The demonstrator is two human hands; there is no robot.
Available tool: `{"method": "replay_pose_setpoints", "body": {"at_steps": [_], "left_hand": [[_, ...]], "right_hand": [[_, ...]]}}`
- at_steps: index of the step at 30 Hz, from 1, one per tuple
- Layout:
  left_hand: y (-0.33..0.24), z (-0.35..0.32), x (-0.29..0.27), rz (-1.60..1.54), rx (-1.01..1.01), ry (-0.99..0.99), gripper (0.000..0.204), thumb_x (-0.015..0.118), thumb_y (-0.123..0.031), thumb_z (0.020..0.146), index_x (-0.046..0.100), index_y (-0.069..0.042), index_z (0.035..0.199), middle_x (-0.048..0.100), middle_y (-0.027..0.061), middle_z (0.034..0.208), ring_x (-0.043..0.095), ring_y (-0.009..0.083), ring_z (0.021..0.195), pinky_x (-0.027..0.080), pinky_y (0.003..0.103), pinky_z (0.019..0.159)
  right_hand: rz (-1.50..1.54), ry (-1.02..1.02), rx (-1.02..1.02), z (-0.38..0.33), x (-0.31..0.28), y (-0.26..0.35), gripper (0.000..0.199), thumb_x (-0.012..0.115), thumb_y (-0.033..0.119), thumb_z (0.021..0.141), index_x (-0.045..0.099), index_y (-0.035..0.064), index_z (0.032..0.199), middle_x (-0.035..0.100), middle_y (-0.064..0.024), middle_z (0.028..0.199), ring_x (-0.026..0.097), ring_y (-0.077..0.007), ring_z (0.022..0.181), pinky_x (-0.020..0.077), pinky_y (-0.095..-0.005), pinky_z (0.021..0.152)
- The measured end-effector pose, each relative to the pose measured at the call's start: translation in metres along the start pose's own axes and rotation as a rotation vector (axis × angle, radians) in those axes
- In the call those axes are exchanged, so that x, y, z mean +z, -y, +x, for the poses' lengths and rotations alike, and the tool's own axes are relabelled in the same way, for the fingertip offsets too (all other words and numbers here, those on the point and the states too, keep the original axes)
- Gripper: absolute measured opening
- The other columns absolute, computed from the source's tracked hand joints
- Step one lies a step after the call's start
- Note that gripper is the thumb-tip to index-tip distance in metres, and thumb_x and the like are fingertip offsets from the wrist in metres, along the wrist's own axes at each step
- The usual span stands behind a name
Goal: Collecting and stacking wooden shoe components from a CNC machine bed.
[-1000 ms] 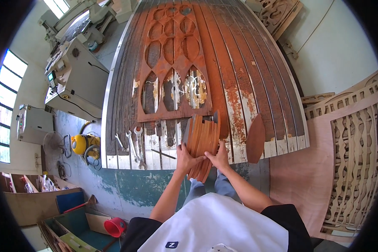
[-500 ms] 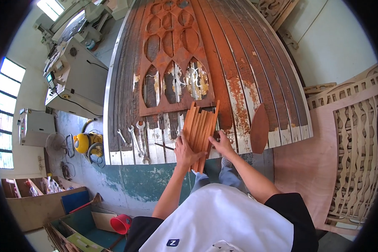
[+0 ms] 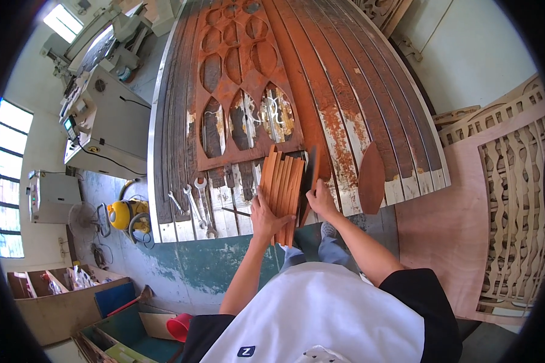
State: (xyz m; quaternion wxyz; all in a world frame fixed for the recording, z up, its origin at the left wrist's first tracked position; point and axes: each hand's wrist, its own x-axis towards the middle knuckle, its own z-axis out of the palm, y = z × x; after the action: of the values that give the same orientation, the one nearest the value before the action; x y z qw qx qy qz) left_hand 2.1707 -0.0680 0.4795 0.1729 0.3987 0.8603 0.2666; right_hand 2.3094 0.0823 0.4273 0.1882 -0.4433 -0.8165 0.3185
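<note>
A bundle of reddish-brown wooden strips (image 3: 281, 192) lies over the near edge of the slatted worktable, its near ends sticking out past the edge. My left hand (image 3: 267, 218) is closed round its near left side, thumb across the top. Just right of the bundle, my right hand (image 3: 323, 199) grips a separate wooden strip (image 3: 309, 181) by its right side. That strip is tilted, a dark face showing, with a narrow gap between it and the bundle at the far end. My right fingertips are partly hidden behind it.
A reddish panel with leaf-shaped openings (image 3: 248, 156) lies beyond the bundle on the table (image 3: 339, 130). Several wrenches (image 3: 192, 206) and a thin dark rod (image 3: 236, 212) lie to the left. A leaf-shaped board (image 3: 372, 180) overhangs the edge at right. Cut wooden lattice panels (image 3: 515, 224) stand farther right.
My right hand has moved slightly right and taken the rightmost strip off the bundle, turning it so its dark face shows. My left hand keeps its hold.
</note>
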Motion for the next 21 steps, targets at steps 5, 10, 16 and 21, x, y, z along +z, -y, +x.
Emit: {"method": "replay_pose_setpoints", "body": {"at_steps": [5, 10, 16, 21], "left_hand": [[-0.007, 0.0, -0.007, -0.057, -0.036, 0.032, 0.138, 0.092, -0.04, 0.049, 0.007, 0.006, 0.148, 0.035, 0.0297, 0.134, 0.04, 0.0444, 0.122, 0.037, 0.046, 0.104], [-0.01, -0.001, -0.01, -0.04, -0.057, 0.039, 0.138, 0.092, -0.038, 0.048, 0.007, 0.005, 0.148, 0.036, 0.0298, 0.133, 0.04, 0.0449, 0.122, 0.037, 0.047, 0.104], [-0.003, -0.003, -0.003, -0.027, -0.009, -0.009, 0.138, 0.092, -0.042, 0.048, 0.009, 0.005, 0.148, 0.039, 0.0289, 0.131, 0.044, 0.0448, 0.118, 0.04, 0.047, 0.1], [-0.003, -0.006, -0.001, -0.016, 0.007, -0.037, 0.14, 0.091, -0.045, 0.047, 0.009, 0.005, 0.148, 0.04, 0.0284, 0.13, 0.046, 0.0444, 0.115, 0.043, 0.047, 0.096]], "right_hand": [[0.109, -0.018, 0.293, 0.007, -0.013, -0.033, 0.033, 0.06, 0.016, 0.079, 0.05, -0.0102, 0.096, 0.062, -0.0334, 0.085, 0.061, -0.0494, 0.084, 0.0504, -0.051, 0.074], [0.123, 0.088, 0.286, -0.001, -0.023, -0.032, 0.032, 0.063, 0.014, 0.076, 0.054, -0.006, 0.098, 0.065, -0.0272, 0.09, 0.065, -0.0408, 0.089, 0.0504, -0.0449, 0.077], [0.213, 0.214, 0.245, -0.036, -0.013, 0.014, 0.043, 0.069, 0.019, 0.076, 0.05, -0.0059, 0.105, 0.066, -0.0271, 0.093, 0.065, -0.0429, 0.09, 0.0529, -0.0461, 0.077], [0.379, 0.308, 0.29, -0.045, 0.005, 0.016, 0.06, 0.069, 0.047, 0.082, 0.051, -0.0065, 0.102, 0.065, -0.0306, 0.093, 0.065, -0.0447, 0.09, 0.0523, -0.0455, 0.075]]}}
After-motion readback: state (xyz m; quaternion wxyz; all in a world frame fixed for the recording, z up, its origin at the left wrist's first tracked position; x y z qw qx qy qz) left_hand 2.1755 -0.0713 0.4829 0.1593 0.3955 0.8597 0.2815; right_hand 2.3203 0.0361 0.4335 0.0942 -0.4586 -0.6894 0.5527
